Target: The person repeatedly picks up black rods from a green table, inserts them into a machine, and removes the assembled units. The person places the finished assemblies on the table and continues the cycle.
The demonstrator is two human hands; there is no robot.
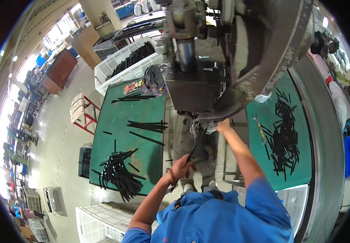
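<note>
My left hand [179, 167] is closed around the lower end of a long black strip [195, 149]. The strip slants up and away to the tooling [199, 124] under the head of a large press [193, 91]. At the right side of that tooling is my right hand [223, 125], its fingers bent inward at the metal. What those fingertips pinch is too small and partly hidden to make out. On the green table to the left lie a few long black strips [147, 126] and a heaped bundle of strips [120, 176].
On the right green table [254, 162] are a pile of short black pieces [285, 141] and a wrench [260, 129]. A white crate [102, 69] holding black strips stands beyond the left table. Left of that table is a red-framed stool [83, 111]. Another white crate [98, 222] sits near me.
</note>
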